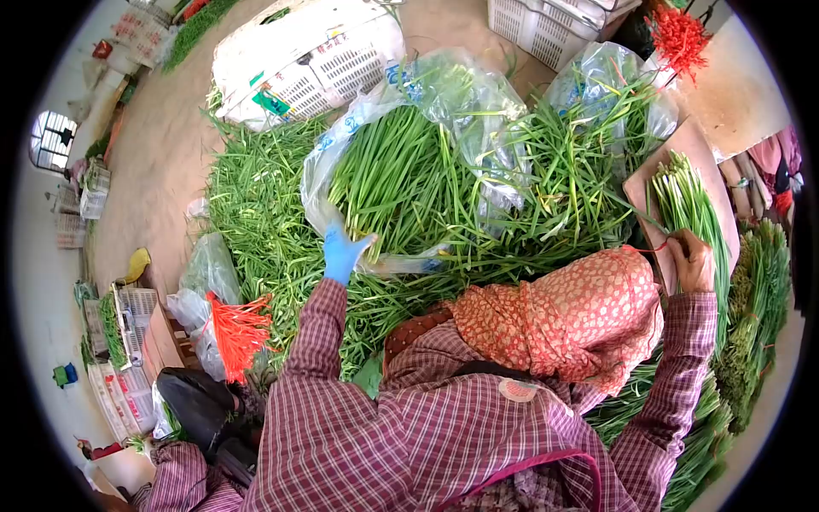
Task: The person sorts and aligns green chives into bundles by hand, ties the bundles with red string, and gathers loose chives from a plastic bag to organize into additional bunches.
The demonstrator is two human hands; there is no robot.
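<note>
My left hand [343,254], in a blue glove with fingertips bare, reaches to the near left edge of an open clear plastic bag [317,183]. Its thumb and fingers are apart, with nothing held. Long green stalks [397,171] fill the bag. On the right, my bare right hand [693,263] pinches a thin red tie [653,249] beside a bundle of green stalks [689,198] with pale ends. That bundle lies on a brown board [636,183]. A patterned orange cloth [563,316] covers my knee.
Loose greens [260,192] spread around the bag. White crates [311,64] stand beyond. Red ties hang at the left [237,334] and upper right [678,38]. Finished-looking bundles [759,316] lie at the far right. Another person's dark-clad leg [196,401] is at lower left.
</note>
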